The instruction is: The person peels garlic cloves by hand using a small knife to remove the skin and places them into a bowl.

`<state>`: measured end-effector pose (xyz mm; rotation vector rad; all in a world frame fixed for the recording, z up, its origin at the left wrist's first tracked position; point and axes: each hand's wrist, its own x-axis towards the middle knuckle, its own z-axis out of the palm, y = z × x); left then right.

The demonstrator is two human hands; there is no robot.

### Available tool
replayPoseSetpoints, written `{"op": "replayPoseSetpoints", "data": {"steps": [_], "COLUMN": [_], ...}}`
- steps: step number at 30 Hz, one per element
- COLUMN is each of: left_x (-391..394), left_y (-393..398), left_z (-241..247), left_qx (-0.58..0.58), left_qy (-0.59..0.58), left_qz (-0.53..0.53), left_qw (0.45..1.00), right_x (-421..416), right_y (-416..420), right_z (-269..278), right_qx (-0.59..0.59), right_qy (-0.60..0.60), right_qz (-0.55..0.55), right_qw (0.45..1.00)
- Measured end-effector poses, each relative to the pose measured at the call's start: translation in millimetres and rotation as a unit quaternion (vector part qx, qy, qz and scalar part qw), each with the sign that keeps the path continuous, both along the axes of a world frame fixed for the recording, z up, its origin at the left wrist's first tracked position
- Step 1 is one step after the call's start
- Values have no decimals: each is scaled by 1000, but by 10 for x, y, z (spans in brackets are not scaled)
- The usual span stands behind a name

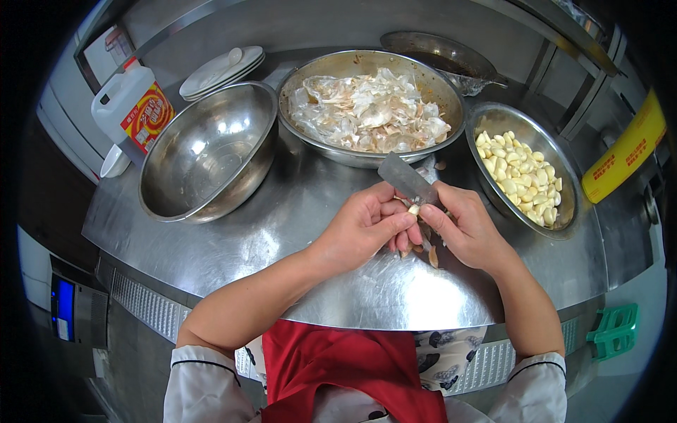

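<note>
My left hand (365,224) pinches a small garlic clove (414,210) between thumb and fingers. In my right hand (465,222) is a wide metal blade (406,177), its lower end beside the clove; its handle is hidden by the hand. Loose garlic skins (433,256) lie on the steel table under both hands. Beyond them a large steel bowl (365,157) holds a heap of papery garlic skins (378,108). Right of my hands, peeled garlic cloves (521,177) fill part of another steel bowl (566,227).
A steel bowl (211,143) with no garlic in it stands tilted at the left. Behind it are stacked white plates (203,76) with a spoon and a plastic jug (127,106). A dark wok (444,53) sits at the back, a yellow packet (624,148) at the right.
</note>
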<state>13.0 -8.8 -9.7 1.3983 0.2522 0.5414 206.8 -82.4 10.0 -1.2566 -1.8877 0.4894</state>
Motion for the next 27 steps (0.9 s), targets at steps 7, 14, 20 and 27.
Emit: {"op": "replayPoseSetpoints", "data": {"steps": [7, 14, 20, 27], "left_x": [9, -1, 10, 10], "left_y": [4, 52, 68, 71], "left_z": [37, -1, -31, -40], "left_qx": [-17, -44, -104, -111], "left_qy": [-3, -9, -30, -36], "left_qz": [-11, -3, -22, -28], "left_qw": [1000, 999, 994, 993], "right_x": [8, -9, 27, 23], "right_y": [4, -34, -31, -29], "right_z": [-16, 76, 106, 93], "right_qx": [19, 15, -29, -42], "right_qy": [-5, 32, 76, 54], "right_qz": [-12, 6, -33, -33], "right_qw": [1000, 999, 996, 997]}}
